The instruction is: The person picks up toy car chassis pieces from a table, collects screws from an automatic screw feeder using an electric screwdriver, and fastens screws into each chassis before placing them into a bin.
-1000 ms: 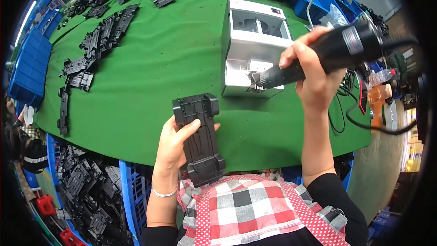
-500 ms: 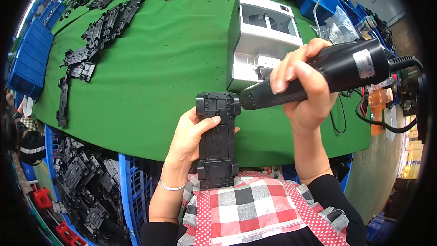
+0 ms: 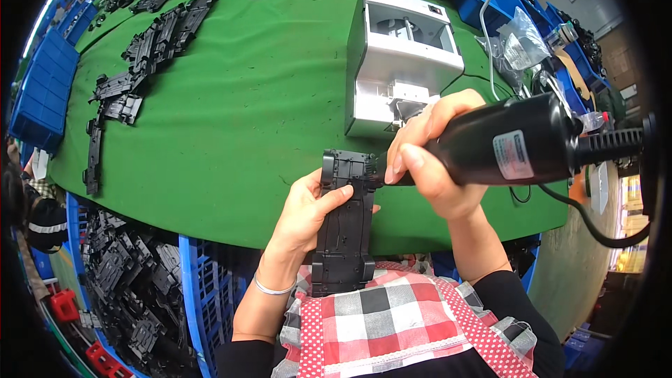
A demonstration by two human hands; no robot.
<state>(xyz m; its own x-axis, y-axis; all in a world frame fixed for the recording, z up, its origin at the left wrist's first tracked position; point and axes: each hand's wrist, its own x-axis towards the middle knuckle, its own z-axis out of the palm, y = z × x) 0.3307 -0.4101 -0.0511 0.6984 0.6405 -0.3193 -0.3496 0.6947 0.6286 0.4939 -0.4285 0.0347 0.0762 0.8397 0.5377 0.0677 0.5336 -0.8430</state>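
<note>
Both arms come up from the bottom of the picture, over a red, white and grey checked apron (image 3: 392, 322). The left arm is bare, with a thin bracelet at the wrist. The left hand (image 3: 308, 213) reaches up and to the right, and its fingers wrap around the left side of a long black plastic part (image 3: 344, 227). The thumb lies across the front of it. So the left fingers are closed on the part — a firm hold.

The right arm has a dark sleeve near the elbow. The right hand (image 3: 430, 161) is curled tight around a fat black electric screwdriver (image 3: 511, 147). The fingers go over the top and the thumb presses on the near side. The tool lies almost flat and points left. Its thin tip touches the upper right corner of the black part.

The black part stands up and down, just in front of the person, at the near edge of the green table (image 3: 238, 119). Its low end hangs over the apron. It is flat and bumpy, with little ribs and holes.

Right behind the hands sits a silver box machine (image 3: 399, 63). Rows of more black parts (image 3: 150, 38) lie far off on the left of the table. A blue crate (image 3: 140, 294) full of black parts sits low on the left.
</note>
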